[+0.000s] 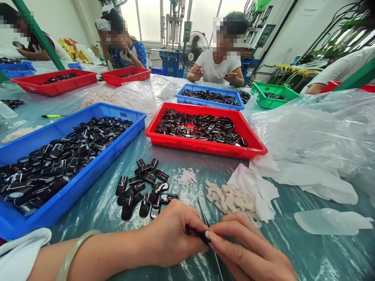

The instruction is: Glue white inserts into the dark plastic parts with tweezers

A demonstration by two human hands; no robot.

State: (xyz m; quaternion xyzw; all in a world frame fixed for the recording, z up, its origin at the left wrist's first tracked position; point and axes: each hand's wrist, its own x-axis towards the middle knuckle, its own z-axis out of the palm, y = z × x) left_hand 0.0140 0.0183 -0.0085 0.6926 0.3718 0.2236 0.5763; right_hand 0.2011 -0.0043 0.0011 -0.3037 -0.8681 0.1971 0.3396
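Observation:
My left hand (174,234) is closed on a small dark piece (199,235), mostly hidden by the fingers. My right hand (246,248) pinches the same piece from the other side, thumb and fingertips together; a pale spot at its fingertip may be a nail or a white bit. Thin metal tweezers (204,214) run between the hands, and I cannot tell whether they are gripped or lie on the table. Just beyond my left hand lies a loose pile of glossy black plastic pieces (143,183). White rubbery pieces (231,197) are heaped beyond my right hand, next to small white scraps (185,178).
A blue tray (88,171) of black pieces stands at left, a red tray (202,147) ahead. At right are a crumpled white cloth (258,187), clear plastic sheeting (316,132) and a translucent bottle (328,221). Co-workers sit across the table behind more trays.

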